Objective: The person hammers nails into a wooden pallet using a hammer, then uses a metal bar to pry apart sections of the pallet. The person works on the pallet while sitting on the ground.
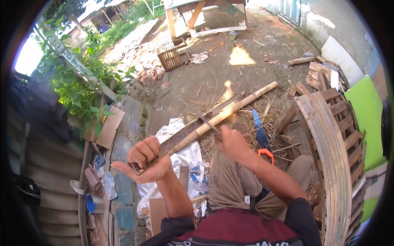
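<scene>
My left hand (143,160) is closed around the near end of a long split piece of bamboo (180,135), dark on its open face. Beside it, almost touching, runs a pale bamboo pole (246,101) that slants away to the upper right; its near end reaches my left wrist. My right hand (234,143) is closed on the handle of a long thin knife (205,120). The blade crosses over both bamboo lengths and points to the upper left, its far part blurred. My fingers hide most of the handle.
On the ground to the right lies a handsaw (259,127) with an orange handle, among bamboo shavings (271,108). A slatted wooden frame (328,151) stands at far right. A low block wall (123,164) runs along the left, with a blue cup (94,203) beside it. White sacking (188,153) lies beneath my left arm.
</scene>
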### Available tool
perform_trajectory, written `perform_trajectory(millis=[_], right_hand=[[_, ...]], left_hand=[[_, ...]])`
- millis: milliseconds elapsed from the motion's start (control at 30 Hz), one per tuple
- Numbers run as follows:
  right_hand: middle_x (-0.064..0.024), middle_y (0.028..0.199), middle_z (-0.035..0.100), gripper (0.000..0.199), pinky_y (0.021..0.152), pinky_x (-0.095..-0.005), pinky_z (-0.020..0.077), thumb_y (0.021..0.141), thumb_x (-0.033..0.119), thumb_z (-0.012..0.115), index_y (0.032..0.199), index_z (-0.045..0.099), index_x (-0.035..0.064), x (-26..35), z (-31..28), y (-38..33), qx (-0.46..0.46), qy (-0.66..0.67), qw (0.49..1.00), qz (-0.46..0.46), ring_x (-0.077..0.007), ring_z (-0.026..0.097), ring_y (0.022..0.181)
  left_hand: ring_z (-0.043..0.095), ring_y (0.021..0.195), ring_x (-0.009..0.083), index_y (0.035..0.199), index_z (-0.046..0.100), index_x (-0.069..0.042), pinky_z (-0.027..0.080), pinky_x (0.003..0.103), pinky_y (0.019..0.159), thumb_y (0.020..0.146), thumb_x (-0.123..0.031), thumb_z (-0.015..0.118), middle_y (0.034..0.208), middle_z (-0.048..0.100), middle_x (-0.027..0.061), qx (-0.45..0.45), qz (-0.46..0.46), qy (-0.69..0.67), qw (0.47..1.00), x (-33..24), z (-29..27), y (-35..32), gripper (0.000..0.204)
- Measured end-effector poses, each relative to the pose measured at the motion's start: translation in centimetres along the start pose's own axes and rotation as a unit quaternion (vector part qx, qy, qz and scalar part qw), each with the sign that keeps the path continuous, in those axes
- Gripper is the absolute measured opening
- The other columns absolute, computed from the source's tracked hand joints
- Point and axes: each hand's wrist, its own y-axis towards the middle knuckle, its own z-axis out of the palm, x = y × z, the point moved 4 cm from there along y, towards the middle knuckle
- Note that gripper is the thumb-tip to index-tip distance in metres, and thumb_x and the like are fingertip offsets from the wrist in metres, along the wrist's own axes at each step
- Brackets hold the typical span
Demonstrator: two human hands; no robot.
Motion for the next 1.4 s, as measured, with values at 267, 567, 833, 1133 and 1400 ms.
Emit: perform_trajectory(millis=[267,567,833,1133,1400], right_hand=[[-0.0236,0.076,0.068,0.022,0.064,-0.0545,0.0560,0.088,0.018,0.065,0.097,0.054,0.0009,-2.9,0.0,-0.3,-0.014,-0.054,0.998,-0.005,-0.0440,0.069,0.067],[-0.0225,0.070,0.066,0.024,0.063,-0.0526,0.0559,0.083,0.013,0.070,0.095,0.053,0.0012,-3.1,0.1,1.0,-0.063,-0.074,0.994,-0.043,-0.0436,0.069,0.070],[-0.0253,0.074,0.068,0.022,0.065,-0.0554,0.0562,0.085,0.012,0.067,0.096,0.053,-0.0007,-6.3,-0.9,0.7,-0.080,-0.086,0.993,-0.030,-0.0457,0.069,0.071],[-0.0276,0.078,0.070,0.022,0.070,-0.0528,0.0579,0.085,0.013,0.067,0.095,0.056,-0.0030,-2.7,-2.5,3.2,-0.140,-0.035,0.989,0.014,-0.0441,0.072,0.077],[-0.0281,0.075,0.067,0.029,0.068,-0.0525,0.0544,0.090,0.022,0.069,0.094,0.059,-0.0055,3.3,-10.7,4.4,-0.203,0.005,0.979,-0.033,-0.0457,0.070,0.077]], left_hand=[[0.017,0.044,0.0115,0.056,0.025,-0.018,0.015,0.029,0.046,0.107,-0.062,0.022,0.049,0.026,-0.0018,-0.042,-0.003,0.004,0.999,-0.3,0.9,-1.2,0.067],[0.016,0.044,0.0113,0.057,0.025,-0.019,0.014,0.029,0.045,0.108,-0.058,0.024,0.049,0.023,-0.0015,-0.072,0.031,0.036,0.996,0.0,1.1,-0.5,0.064],[0.018,0.044,0.0119,0.056,0.024,-0.017,0.015,0.029,0.046,0.108,-0.057,0.025,0.049,0.023,-0.0012,-0.069,0.036,0.078,0.994,0.4,4.0,0.0,0.065],[0.030,0.048,0.0123,0.065,0.031,-0.016,0.023,0.027,0.043,0.091,-0.087,0.021,0.055,0.033,0.0018,-0.096,0.035,0.087,0.991,5.5,5.1,5.5,0.077],[0.028,0.038,0.0106,0.059,0.028,-0.018,0.019,0.025,0.035,0.091,-0.087,0.014,0.048,0.027,-0.0020,-0.012,-0.002,0.094,0.995,6.3,14.3,16.7,0.078]])
